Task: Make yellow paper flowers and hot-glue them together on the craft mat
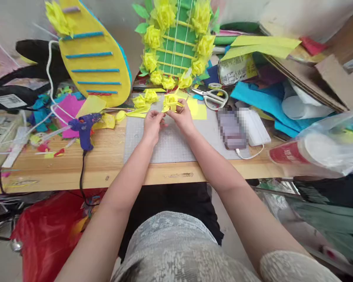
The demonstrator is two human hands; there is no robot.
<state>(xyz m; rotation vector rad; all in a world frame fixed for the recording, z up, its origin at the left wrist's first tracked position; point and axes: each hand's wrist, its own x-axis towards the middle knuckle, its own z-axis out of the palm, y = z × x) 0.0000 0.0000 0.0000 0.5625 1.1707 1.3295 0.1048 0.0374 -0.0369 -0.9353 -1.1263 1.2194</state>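
Observation:
A yellow crepe-paper flower (170, 102) is held up over the grey cutting mat (173, 150). My right hand (182, 116) is closed, its thumb and fingers pinching the flower's right side and base. Just left of it, my left hand (153, 124) is closed too, fingertips pinched at the flower's lower edge; the exact grip is partly hidden. More yellow paper flowers (145, 98) lie behind my left hand, and a yellow paper sheet (198, 109) lies beside my right. Beyond stands a green panel (178, 47) with white strings, bordered by yellow flowers.
A purple glue gun (86, 129) stands left of the mat, near a yellow panel with blue bars (95, 62). To the right are scissors (214, 98), a blurred-out phone (231, 129), a white power bank (254, 126) and a red cup (290, 152) in a plastic bag.

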